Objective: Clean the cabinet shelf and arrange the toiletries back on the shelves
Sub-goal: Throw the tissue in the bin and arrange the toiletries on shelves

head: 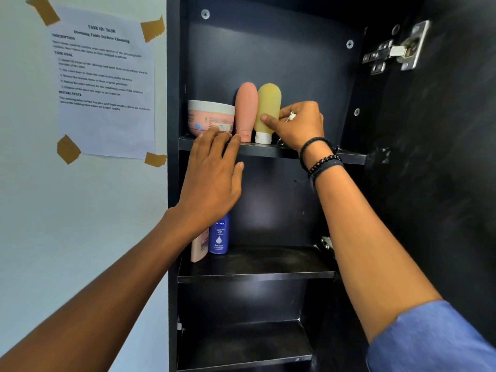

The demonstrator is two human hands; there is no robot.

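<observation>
We note, centre frame on the upper shelf [351, 157], the right grip [300, 124] clasping the yellow bottle [269, 103] beside the pink bottle [246, 108], the left grip [212, 173] flat-fingered, released, at the jar [212, 114]; a nudge on letting go could topple these cap-standing bottles.

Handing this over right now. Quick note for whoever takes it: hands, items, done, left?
Left hand: open, fingertips against the jar on the upper shelf.
Right hand: grips the yellow tube, standing cap-down next to the pink tube, right of the jar.
On the shelf below: blue Nivea bottle and pale pink bottle at its left end.
Done: five items shelved.
Left: let go of the yellow tube; no wipe in view, so cannot tell if shelves were wiped.
</observation>
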